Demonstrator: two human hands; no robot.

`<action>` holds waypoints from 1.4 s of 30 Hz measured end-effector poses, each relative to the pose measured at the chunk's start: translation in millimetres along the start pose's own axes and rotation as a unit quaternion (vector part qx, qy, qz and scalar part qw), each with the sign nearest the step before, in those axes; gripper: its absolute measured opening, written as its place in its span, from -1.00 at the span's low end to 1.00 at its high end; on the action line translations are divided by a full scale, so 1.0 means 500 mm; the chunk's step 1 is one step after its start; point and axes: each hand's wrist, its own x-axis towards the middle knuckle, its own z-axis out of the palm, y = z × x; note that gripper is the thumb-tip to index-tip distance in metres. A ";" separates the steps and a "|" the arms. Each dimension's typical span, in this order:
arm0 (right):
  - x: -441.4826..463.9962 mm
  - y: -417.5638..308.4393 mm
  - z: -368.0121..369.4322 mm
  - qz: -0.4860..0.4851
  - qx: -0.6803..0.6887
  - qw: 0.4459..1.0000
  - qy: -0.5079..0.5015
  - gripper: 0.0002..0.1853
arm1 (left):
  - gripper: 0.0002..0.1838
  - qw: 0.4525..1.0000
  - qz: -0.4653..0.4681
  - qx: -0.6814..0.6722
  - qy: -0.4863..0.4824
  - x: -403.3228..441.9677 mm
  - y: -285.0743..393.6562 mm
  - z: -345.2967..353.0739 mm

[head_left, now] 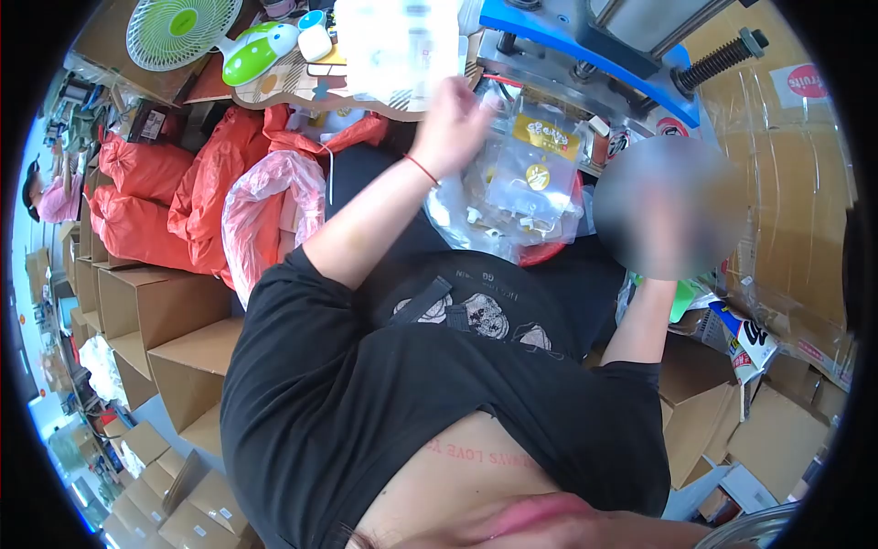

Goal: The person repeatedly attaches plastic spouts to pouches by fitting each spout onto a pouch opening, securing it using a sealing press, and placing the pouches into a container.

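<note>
The left hand [455,128] is raised beside a clear plastic bag [514,188] with gold print, its fingers bent; whether they grip anything cannot be told. The right hand [668,215] is blurred, so its state cannot be told either. The bag lies on a heap of clear plastic above a red basin [546,253], near the blue press [585,50]. It looks light, limp and slippery, hardly fragile, probably best pinched by an edge or corner.

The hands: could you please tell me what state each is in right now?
Left hand: partly curled; whether it holds anything cannot be told.
Right hand: blurred, state cannot be told.
</note>
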 end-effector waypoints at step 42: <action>0.038 -0.015 -0.056 0.156 0.406 0.901 -0.007 -0.69 | -0.68 0.795 -0.241 -0.358 -0.427 -0.137 0.031 0.077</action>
